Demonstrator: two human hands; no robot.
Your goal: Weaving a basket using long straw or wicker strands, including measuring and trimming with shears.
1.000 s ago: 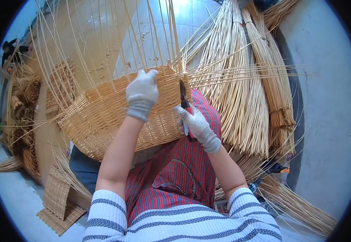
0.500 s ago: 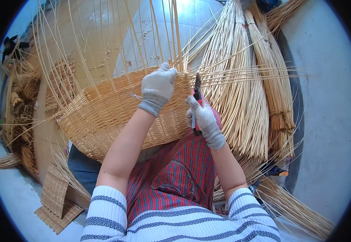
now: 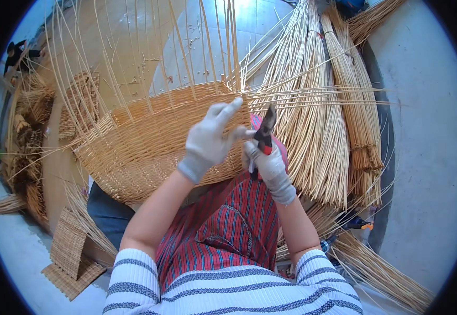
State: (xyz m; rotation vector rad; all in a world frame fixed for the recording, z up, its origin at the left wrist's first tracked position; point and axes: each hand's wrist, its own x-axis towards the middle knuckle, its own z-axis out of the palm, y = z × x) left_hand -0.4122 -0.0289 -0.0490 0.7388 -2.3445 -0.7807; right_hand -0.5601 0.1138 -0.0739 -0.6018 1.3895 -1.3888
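Observation:
A half-woven wicker basket (image 3: 152, 139) lies tilted across my lap, with tall upright stakes (image 3: 207, 47) rising from its far rim. My left hand (image 3: 208, 139), in a whitish knit glove and slightly blurred, is in front of the basket's right part. Its fingers are apart, one stretched toward the rim corner, and I see nothing held in it. In my gloved right hand (image 3: 271, 169) is a pair of pruning shears (image 3: 266, 128) with red and black handles, blades pointing up. Loose wicker strands (image 3: 312, 97) run out rightward from the basket corner.
Large bundles of pale wicker rods (image 3: 307, 131) lie at the right, with browner bundles (image 3: 362, 121) beside them. Woven mats (image 3: 68, 244) are at the lower left. Cut scraps dot the floor beyond the basket. A person (image 3: 16, 55) appears small at the far left.
My left hand has let go of the basket's rim corner and come back toward me, fingers spreading. The shears have turned, their blades now leaning further right. The basket has barely shifted.

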